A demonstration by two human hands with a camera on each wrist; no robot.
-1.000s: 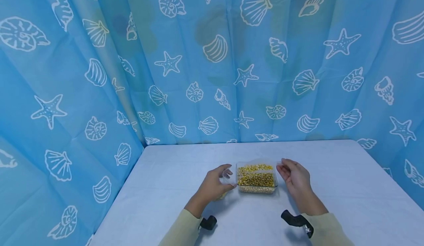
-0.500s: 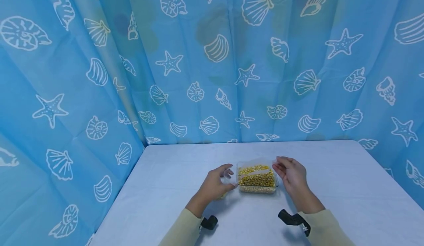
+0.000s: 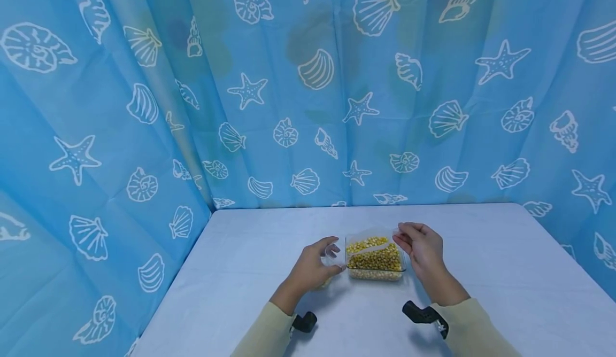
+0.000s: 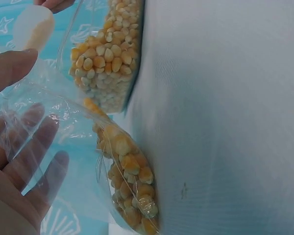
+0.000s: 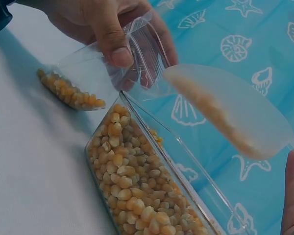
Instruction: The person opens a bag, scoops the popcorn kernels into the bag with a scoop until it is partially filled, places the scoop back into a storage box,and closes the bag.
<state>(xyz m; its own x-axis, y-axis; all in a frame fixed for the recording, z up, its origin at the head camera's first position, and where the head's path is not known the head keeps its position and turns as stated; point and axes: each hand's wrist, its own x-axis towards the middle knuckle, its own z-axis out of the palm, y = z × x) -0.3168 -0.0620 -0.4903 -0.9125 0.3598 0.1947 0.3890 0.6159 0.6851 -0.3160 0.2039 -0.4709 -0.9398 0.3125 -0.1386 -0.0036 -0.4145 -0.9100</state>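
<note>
Right grip [image 3: 423,249] pinches scoop [image 5: 230,110] above box [image 3: 375,274]; left grip [image 3: 310,266], curved, holds bag [image 4: 122,164].

In front of me spreads a white table [image 3: 260,250], its top faintly textured, its two far corners rounded; the near edge runs out of my view. A clear rectangular container [image 3: 375,270] stands upright on it, about midway from left to right, heaped with pale and deeper yellow kernels [image 5: 137,191] that I can see through its walls. Just left of it, and slightly nearer to me, the bottom of a transparent bag [image 4: 73,117] rests on the table, bulging with more kernels. Whether the two touch, I can't tell. Close by the bag I see a small dark mark [image 4: 184,190] on the tabletop.
</note>
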